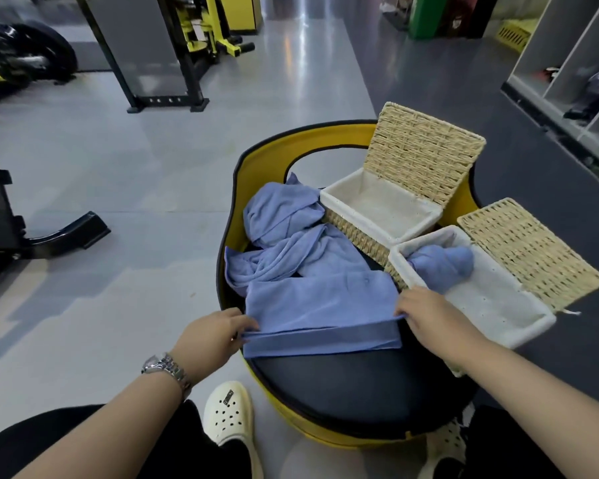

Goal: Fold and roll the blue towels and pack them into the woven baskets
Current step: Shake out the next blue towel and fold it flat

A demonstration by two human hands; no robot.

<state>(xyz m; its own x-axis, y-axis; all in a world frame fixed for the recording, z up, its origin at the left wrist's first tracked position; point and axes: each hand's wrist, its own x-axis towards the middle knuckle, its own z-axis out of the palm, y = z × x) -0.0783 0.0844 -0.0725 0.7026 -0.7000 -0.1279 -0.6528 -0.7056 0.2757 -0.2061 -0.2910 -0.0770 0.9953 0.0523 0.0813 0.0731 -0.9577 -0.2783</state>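
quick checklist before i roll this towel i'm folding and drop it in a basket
1. Both hands on the fold: left hand and right hand pinch the flat towel's near edge. ok
2. Fold edges aligned: lower layer sticks out. not ok
3. Room in near basket: one rolled towel inside, space left. ok
4. Far basket open and empty. ok
5. Remaining pile clear of the fold: it overlaps the far edge. not ok

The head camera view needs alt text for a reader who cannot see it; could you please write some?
A person's left hand and right hand pinch the near corners of a blue towel folded flat on a dark round seat. Behind it lies a crumpled towel pile; the near basket holds one rolled towel, while the far basket stands open and empty.
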